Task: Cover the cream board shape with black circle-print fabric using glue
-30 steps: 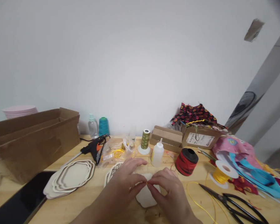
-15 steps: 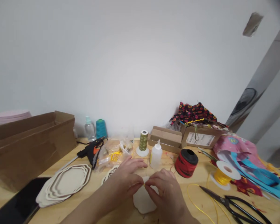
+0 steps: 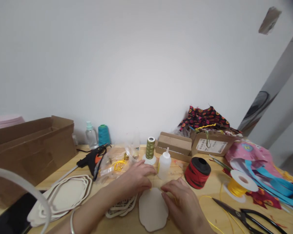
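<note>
A pale scalloped wooden cutout (image 3: 152, 209) lies flat on the wooden table (image 3: 210, 191) in front of me. My left hand (image 3: 135, 178) rests just beyond its far left edge, fingers curled in a pinch. My right hand (image 3: 183, 203) lies at its right edge, fingers also curled. A thin yellow cord (image 3: 211, 221) runs from between the fingertips off to the right; how each hand grips it is too small to make out. A stack of lattice cutouts (image 3: 122, 208) sits under my left wrist.
A white glue bottle (image 3: 164, 165), an olive thread cone (image 3: 150, 149) and a red cord spool (image 3: 197, 169) stand behind the hands. Black scissors (image 3: 249, 217) and a yellow spool (image 3: 239, 185) lie right. A glue gun (image 3: 92, 159), framed cutouts (image 3: 63, 196) and a cardboard box (image 3: 26, 146) sit left.
Both hands have moved slightly apart and up the cutout, which now shows more fully below them. The camera has shifted, and a white curved band has appeared at the lower left.
</note>
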A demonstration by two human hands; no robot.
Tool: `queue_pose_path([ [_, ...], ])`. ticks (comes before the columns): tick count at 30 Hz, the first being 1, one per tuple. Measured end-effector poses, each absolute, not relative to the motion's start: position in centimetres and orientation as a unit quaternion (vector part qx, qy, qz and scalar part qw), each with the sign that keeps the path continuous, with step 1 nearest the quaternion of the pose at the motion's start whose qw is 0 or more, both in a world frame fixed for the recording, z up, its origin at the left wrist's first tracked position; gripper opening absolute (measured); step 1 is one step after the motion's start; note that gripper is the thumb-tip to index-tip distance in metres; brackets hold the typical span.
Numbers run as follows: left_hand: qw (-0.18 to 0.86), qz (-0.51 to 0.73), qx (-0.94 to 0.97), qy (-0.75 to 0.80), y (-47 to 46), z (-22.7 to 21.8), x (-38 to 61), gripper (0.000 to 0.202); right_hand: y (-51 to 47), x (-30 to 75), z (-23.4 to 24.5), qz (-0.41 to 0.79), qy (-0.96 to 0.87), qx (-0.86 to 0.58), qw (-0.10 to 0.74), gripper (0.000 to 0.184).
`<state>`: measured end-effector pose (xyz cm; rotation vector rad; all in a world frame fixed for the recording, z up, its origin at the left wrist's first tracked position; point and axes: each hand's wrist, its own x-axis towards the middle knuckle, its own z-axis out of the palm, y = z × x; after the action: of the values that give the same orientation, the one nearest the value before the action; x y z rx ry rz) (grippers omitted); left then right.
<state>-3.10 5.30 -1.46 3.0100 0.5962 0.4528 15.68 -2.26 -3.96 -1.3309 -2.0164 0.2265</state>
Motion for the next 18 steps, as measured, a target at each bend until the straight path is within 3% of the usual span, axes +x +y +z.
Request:
queue_pose_path([
  [8,0.038,0.158,0.972,0.169,6.1,-2.0,-3.5,0.014,-1.8,15.1,-4.0,0.090,-0.803,-0.494,0.320,0.019],
  [18,0.042,0.172,0.973,0.146,6.4,-2.2,-3.3,0.015,-1.3,14.4,-4.1,0.056,-0.850,-0.475,0.222,0.027],
])
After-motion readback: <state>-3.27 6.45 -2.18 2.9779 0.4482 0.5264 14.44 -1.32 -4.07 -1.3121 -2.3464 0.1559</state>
